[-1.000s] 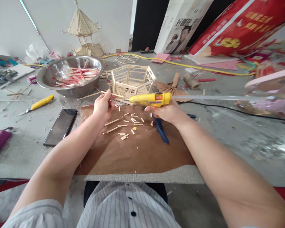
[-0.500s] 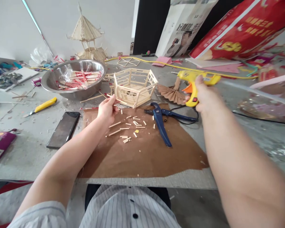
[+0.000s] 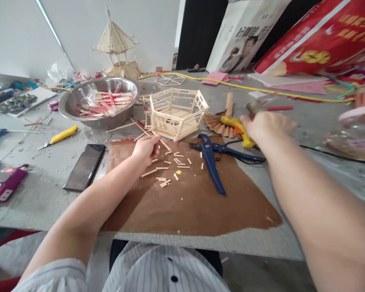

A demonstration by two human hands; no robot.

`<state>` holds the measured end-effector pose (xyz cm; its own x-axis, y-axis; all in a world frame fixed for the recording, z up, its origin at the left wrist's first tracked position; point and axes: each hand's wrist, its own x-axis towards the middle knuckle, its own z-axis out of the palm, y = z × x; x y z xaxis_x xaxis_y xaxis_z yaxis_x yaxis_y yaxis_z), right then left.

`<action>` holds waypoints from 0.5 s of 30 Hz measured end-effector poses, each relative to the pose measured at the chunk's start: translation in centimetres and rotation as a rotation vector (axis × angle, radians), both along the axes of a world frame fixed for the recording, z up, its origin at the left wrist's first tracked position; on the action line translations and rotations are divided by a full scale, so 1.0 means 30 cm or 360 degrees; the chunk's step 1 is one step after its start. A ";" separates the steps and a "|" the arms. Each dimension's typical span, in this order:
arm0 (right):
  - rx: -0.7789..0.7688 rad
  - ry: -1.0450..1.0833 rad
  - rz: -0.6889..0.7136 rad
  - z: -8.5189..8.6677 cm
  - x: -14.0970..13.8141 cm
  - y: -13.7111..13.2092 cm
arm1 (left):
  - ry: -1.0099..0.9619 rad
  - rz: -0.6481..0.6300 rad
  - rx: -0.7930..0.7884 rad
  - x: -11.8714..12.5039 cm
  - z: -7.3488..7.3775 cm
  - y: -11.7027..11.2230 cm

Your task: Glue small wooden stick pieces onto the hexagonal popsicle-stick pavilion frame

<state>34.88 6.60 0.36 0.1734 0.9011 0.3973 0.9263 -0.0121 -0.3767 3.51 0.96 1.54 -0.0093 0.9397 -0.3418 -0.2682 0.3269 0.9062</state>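
My left hand [image 3: 146, 152] is closed on a thin wooden stick [image 3: 165, 144], just in front of a six-sided stick frame [image 3: 179, 117] with open lattice walls. My right hand [image 3: 269, 125] is smeared by motion, its fingers hard to read. Beside it, a yellow glue gun [image 3: 247, 138] lies low against a pleated brown paper piece [image 3: 214, 123]. Beyond the fingers is a blurred grey-brown object [image 3: 254, 107]; whether they touch it I cannot tell. Short cut stick pieces [image 3: 162, 168] and a blue cutter [image 3: 212, 166] lie on the brown sheet [image 3: 200, 215].
A steel bowl [image 3: 68, 109] of red-and-pale sticks stands at the back left, with a small stick pagoda [image 3: 115, 40] behind it. A yellow craft knife [image 3: 62, 134] and a phone [image 3: 84, 167] lie on the left. A yellow cord [image 3: 261, 89] crosses the back; red packaging [image 3: 316, 36] leans behind.
The glue gun, held up in my right hand before, is now lower, by the pleated paper. My right hand has moved slightly right. The left hand still holds the stick, now pointing more downward.
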 end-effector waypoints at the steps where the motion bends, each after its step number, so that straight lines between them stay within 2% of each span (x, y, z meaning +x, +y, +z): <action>1: -0.0004 -0.0072 -0.0291 0.028 -0.035 -0.019 | 0.0013 -0.0021 -0.0023 0.000 -0.001 0.002; 3: 0.0116 -0.0211 -0.0229 0.080 -0.120 -0.056 | 0.0039 -0.0056 -0.0064 0.000 -0.003 0.008; 7: 0.0378 -0.0218 0.0266 0.134 -0.282 -0.092 | 0.0100 -0.0078 -0.0088 -0.006 -0.007 0.031; 11: 0.0435 -0.0127 0.0623 0.115 -0.365 -0.086 | 0.0170 -0.0083 -0.0083 -0.012 -0.011 0.053; 15: 0.0419 -0.0126 0.0740 0.094 -0.391 -0.086 | 0.0199 -0.0076 -0.0071 -0.010 -0.019 0.069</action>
<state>23.14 4.03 3.19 -0.2598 0.7438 0.6159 0.8369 0.4916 -0.2406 3.20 3.02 0.96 -0.0100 0.9241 -0.3820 -0.1371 0.3772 0.9159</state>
